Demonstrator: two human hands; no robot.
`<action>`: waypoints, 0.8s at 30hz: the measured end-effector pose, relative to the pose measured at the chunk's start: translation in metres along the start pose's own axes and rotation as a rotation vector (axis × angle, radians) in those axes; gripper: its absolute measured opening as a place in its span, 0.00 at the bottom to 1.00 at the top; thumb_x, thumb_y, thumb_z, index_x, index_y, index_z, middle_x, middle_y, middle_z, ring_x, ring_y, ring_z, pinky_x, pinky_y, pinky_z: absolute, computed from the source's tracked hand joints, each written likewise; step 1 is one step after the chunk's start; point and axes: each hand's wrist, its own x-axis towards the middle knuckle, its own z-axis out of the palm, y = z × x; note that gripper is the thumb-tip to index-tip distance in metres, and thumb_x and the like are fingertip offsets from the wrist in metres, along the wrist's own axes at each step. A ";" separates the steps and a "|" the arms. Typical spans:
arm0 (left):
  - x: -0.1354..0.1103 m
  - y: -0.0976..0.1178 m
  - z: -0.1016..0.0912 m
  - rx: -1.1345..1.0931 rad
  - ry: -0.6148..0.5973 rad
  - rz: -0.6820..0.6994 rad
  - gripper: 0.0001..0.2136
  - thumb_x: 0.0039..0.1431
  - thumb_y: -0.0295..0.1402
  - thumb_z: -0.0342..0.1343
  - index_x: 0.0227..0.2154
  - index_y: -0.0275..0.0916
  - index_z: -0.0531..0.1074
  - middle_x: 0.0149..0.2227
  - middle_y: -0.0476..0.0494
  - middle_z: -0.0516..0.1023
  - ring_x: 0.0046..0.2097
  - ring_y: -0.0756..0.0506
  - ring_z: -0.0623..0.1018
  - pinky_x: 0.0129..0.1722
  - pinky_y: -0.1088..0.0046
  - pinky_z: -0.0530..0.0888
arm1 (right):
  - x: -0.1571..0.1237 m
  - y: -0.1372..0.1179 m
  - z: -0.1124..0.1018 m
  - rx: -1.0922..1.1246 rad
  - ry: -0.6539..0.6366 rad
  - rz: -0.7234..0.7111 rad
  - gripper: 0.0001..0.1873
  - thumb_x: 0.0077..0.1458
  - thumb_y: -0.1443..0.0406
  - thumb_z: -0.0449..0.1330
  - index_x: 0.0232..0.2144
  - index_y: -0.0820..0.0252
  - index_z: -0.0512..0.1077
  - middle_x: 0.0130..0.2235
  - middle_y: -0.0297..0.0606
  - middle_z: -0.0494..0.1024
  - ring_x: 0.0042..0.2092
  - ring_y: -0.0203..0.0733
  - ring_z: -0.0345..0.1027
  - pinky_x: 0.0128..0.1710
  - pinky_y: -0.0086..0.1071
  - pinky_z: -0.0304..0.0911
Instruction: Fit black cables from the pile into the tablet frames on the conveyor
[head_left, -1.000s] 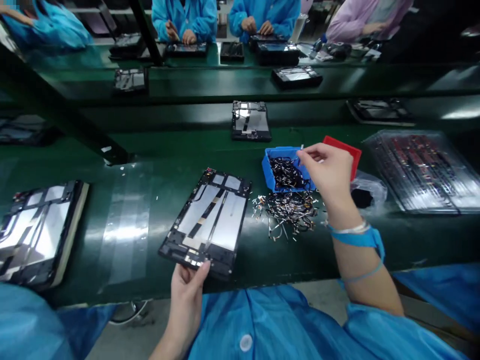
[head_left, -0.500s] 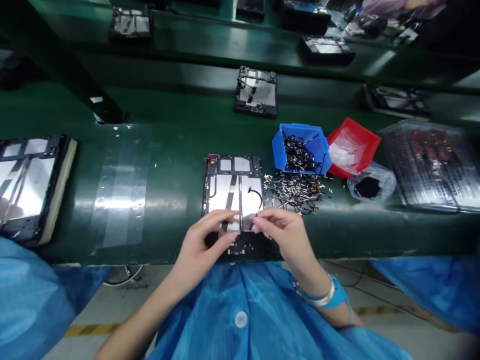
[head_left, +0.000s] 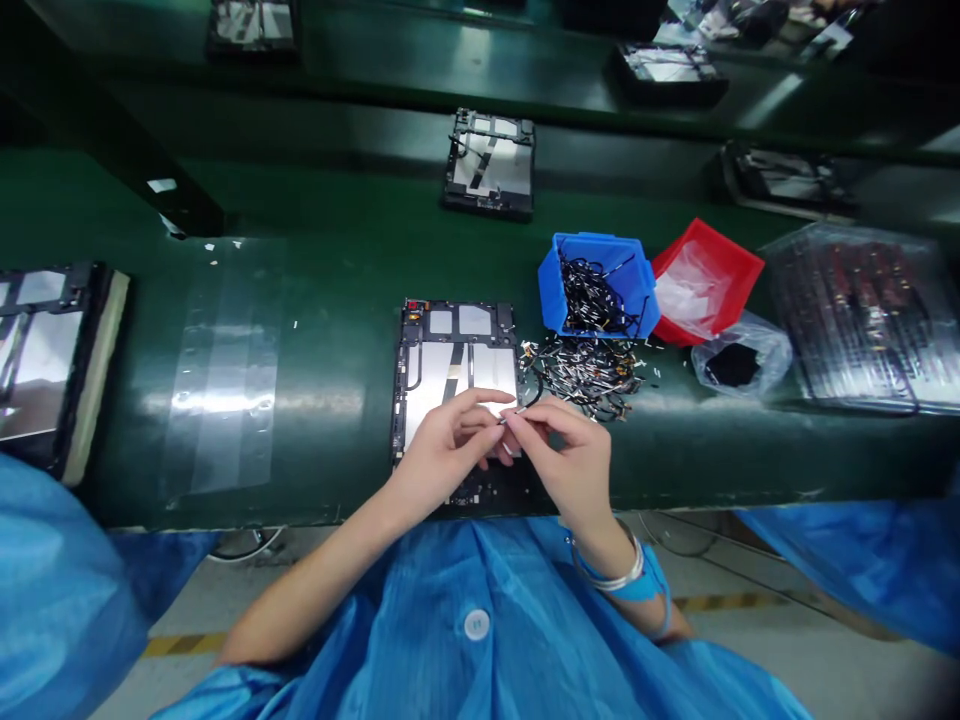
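Observation:
A short black cable (head_left: 523, 408) is pinched between the fingertips of both my hands, above an opened tablet-like device. My left hand (head_left: 448, 445) grips its near end with thumb and finger. My right hand (head_left: 568, 452) closes thumb and forefinger on it just to the right. Beneath them lies the device (head_left: 429, 378), with silver panels in a black frame; my hands cover its lower middle. Right beside it, a loose heap of short black cables (head_left: 589, 378) spreads over the green table (head_left: 330, 380).
A blue bin (head_left: 551, 290) holds more cables. Next to it are a red bin (head_left: 739, 290) with clear bags and a plastic bag (head_left: 776, 355) with black pieces. Clear trays (head_left: 870, 320) stand at right. Similar devices sit at left (head_left: 45, 350) and behind (head_left: 491, 165). A clear strip (head_left: 229, 400) lies flat.
My hands have come together and lifted slightly. My left hand has moved right to pinch the cable that my right hand held. The whole view has shifted a little.

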 end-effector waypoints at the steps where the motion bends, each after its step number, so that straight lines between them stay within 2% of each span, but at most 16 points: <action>1: 0.001 -0.001 0.001 -0.010 -0.015 -0.018 0.14 0.56 0.35 0.58 0.44 0.34 0.72 0.24 0.48 0.76 0.26 0.50 0.76 0.23 0.79 0.69 | 0.000 0.002 0.000 -0.027 0.002 -0.033 0.09 0.55 0.66 0.61 0.23 0.57 0.74 0.20 0.29 0.70 0.23 0.33 0.62 0.22 0.28 0.59; 6: 0.008 -0.005 0.001 -0.037 0.016 -0.073 0.13 0.54 0.34 0.58 0.41 0.33 0.72 0.23 0.46 0.78 0.22 0.49 0.77 0.19 0.79 0.67 | 0.001 0.006 -0.004 -0.281 0.170 -0.327 0.06 0.55 0.70 0.61 0.31 0.55 0.77 0.29 0.35 0.78 0.31 0.37 0.70 0.30 0.32 0.65; 9: 0.010 -0.005 0.002 -0.022 0.008 -0.068 0.12 0.54 0.33 0.58 0.39 0.33 0.74 0.24 0.46 0.78 0.22 0.50 0.76 0.18 0.80 0.66 | 0.006 0.007 -0.006 -0.364 0.150 -0.435 0.07 0.55 0.71 0.60 0.35 0.56 0.77 0.31 0.37 0.79 0.32 0.38 0.70 0.32 0.33 0.67; 13: 0.009 -0.004 0.003 0.003 0.003 -0.054 0.10 0.55 0.33 0.58 0.38 0.34 0.76 0.24 0.47 0.77 0.23 0.50 0.76 0.19 0.80 0.65 | 0.014 0.010 -0.008 -0.340 0.059 -0.464 0.06 0.56 0.71 0.59 0.32 0.58 0.76 0.30 0.38 0.79 0.32 0.38 0.71 0.31 0.34 0.69; 15: 0.009 -0.004 0.003 0.001 0.018 -0.068 0.09 0.55 0.33 0.59 0.36 0.34 0.77 0.24 0.46 0.78 0.23 0.50 0.77 0.19 0.80 0.65 | 0.017 0.013 -0.011 -0.344 0.056 -0.478 0.07 0.55 0.72 0.59 0.30 0.57 0.75 0.30 0.37 0.79 0.32 0.38 0.72 0.32 0.34 0.70; 18: 0.009 -0.003 0.000 -0.041 0.020 -0.094 0.08 0.56 0.33 0.58 0.36 0.34 0.77 0.26 0.43 0.79 0.24 0.49 0.78 0.18 0.80 0.67 | 0.019 0.019 -0.020 -0.454 0.141 -0.431 0.07 0.55 0.72 0.59 0.32 0.55 0.75 0.28 0.35 0.79 0.29 0.38 0.72 0.31 0.33 0.69; 21: 0.011 -0.003 -0.002 -0.106 0.046 -0.092 0.11 0.57 0.33 0.57 0.41 0.34 0.76 0.30 0.40 0.81 0.29 0.46 0.81 0.22 0.78 0.72 | 0.018 0.020 -0.027 -0.507 0.215 -0.387 0.12 0.55 0.73 0.58 0.38 0.53 0.75 0.32 0.36 0.81 0.32 0.39 0.74 0.34 0.35 0.69; 24: 0.011 -0.003 -0.002 -0.130 0.060 -0.092 0.15 0.56 0.34 0.59 0.46 0.33 0.73 0.32 0.39 0.82 0.33 0.44 0.82 0.26 0.76 0.76 | 0.015 0.014 -0.025 -0.408 0.082 -0.507 0.14 0.55 0.74 0.58 0.39 0.53 0.76 0.36 0.38 0.81 0.36 0.41 0.74 0.36 0.37 0.70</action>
